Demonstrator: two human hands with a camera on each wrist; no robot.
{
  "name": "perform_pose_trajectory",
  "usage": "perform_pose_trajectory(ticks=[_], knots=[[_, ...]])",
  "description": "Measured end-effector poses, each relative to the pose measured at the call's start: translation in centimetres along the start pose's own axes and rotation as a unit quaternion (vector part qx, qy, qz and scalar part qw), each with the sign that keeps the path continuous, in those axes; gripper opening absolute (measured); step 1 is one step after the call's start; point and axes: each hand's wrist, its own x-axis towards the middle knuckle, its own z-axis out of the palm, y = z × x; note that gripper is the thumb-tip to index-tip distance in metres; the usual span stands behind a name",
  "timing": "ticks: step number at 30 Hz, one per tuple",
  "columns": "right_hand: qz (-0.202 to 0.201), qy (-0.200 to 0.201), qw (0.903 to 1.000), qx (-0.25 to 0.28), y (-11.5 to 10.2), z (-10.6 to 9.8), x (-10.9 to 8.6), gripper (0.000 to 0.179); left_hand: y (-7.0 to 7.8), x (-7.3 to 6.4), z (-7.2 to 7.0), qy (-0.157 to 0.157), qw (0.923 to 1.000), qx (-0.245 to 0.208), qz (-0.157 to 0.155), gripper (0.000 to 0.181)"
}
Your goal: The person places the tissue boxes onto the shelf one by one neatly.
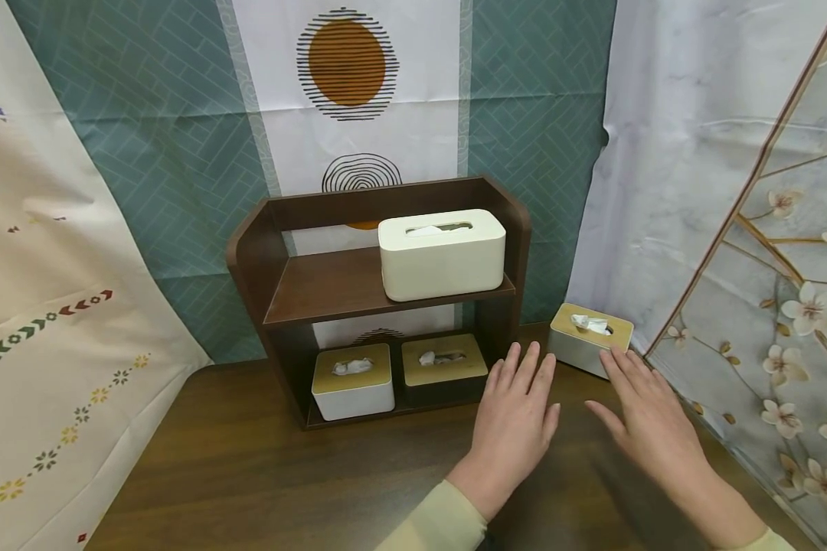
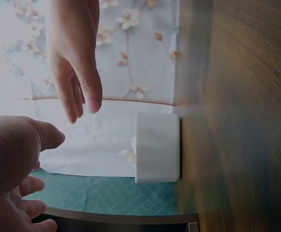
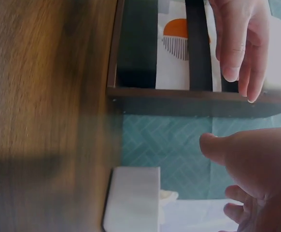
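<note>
Both hands hover above the table's right side with nothing in them. The left hand [image 1: 515, 409] has its fingers extended, in front of the shelf's right end. Over to its right, the right hand [image 1: 651, 421] also has straight fingers, thumb apart. Just beyond the fingertips stands a white tissue box with a wood-coloured lid [image 1: 591, 340], a tissue poking from its slot; in the left wrist view this tissue box [image 2: 158, 148] is apart from both hands. The right wrist view shows the same box [image 3: 133, 200] low on the table, below the right hand [image 3: 256, 164].
A dark brown two-tier shelf [image 1: 331, 287] stands at the back. On its upper tier sits a large cream tissue box [image 1: 444, 264]. Its lower tier holds a white wood-lidded box [image 1: 354, 394] and a dark wood-lidded box [image 1: 448, 386]. Fabric drapes [image 1: 717, 191] enclose the table [image 1: 262, 482].
</note>
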Motion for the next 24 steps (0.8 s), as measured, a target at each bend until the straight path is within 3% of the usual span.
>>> perform_pose_trajectory(ticks=[8, 24], knots=[[0.011, -0.012, 0.9998, -0.012, 1.3, 0.9, 0.4, 0.087, 0.8, 1.2, 1.6, -0.008, 0.9999, 0.007, 0.010, 0.070], [0.047, -0.056, 0.9967, -0.034, 4.1, 2.4, 1.4, 0.085, 1.5, 3.8, 3.7, -0.058, 0.9983, -0.009, -0.003, 0.067]])
